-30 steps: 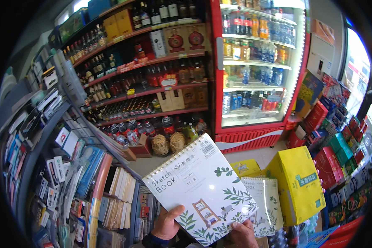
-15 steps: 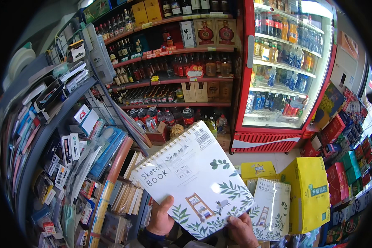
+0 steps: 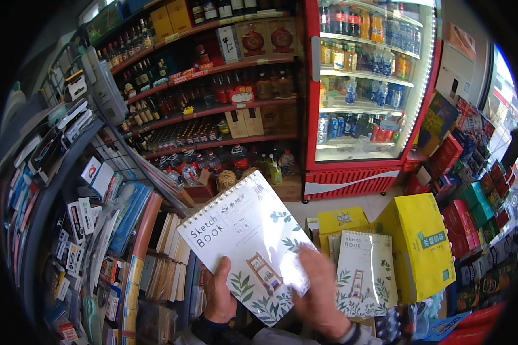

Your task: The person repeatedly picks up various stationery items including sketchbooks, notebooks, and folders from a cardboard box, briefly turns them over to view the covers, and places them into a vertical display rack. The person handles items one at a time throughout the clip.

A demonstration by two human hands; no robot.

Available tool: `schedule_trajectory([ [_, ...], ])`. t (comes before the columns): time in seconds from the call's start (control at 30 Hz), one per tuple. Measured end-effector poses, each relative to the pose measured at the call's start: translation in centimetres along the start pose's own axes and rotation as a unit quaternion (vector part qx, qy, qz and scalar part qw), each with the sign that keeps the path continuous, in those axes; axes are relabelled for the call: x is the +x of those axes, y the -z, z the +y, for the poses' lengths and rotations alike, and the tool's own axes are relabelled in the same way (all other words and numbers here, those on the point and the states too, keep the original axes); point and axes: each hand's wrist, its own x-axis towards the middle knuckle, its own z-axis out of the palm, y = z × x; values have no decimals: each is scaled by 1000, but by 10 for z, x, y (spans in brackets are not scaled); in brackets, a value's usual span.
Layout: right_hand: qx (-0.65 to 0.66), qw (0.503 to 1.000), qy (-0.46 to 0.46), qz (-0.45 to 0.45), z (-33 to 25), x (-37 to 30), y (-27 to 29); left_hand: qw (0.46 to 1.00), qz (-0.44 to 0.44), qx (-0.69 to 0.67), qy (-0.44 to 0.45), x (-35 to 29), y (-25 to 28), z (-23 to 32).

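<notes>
My left hand [image 3: 218, 293] grips a spiral-bound sketch pad [image 3: 236, 247] at its lower left edge, thumb on the front cover. The pad is tilted, its wire binding along the upper left, with a white cover of green leaves and a small shelf drawing. My right hand [image 3: 319, 296], blurred by motion, is over the pad's lower right side with fingers stretched upward and thumb apart. Whether it touches the cover I cannot tell. A second sketch pad [image 3: 365, 267] of the same design rests to the right against yellow boxes.
A yellow carton [image 3: 417, 247] stands at the right beside an open yellow box [image 3: 342, 218]. On the left is a rack [image 3: 69, 164] packed with stationery, with upright books [image 3: 170, 253] near it. Bottle shelves [image 3: 213, 115] and a red glass-door drinks fridge [image 3: 362, 86] stand behind.
My right hand has left the pad's bottom corner and moved up over its right side. The pad has shifted slightly left and down. The whole view has swung right.
</notes>
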Motion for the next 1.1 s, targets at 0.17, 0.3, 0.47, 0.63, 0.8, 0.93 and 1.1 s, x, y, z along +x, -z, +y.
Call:
schedule_trajectory([
  [0.17, -123, 988, -69, -60, 61, -33, -20, 999, -20, -38, -10, 12, 3, 8],
  [0.3, 350, 843, -406, 35, 60, -32, 17, 996, -46, -77, 26, 31, 29, -1],
  [0.47, 531, 717, -451, -8, 23, -26, 28, 985, -56, -142, 82, 39, 30, -12],
  [0.63, 56, 990, 48, -118, 3, -22, 31, 965, -22, -226, 128, 55, 57, -47],
  [0.8, -94, 961, 168, -201, -29, -56, 14, 985, -132, -88, 73, 35, 29, -57],
  [0.93, -76, 971, 158, -162, -32, -52, 19, 981, -142, 132, -13, 29, 39, -49],
  [1.1, 276, 912, -281, -117, 20, -88, 34, 979, 31, -122, 161, 33, 38, -42],
])
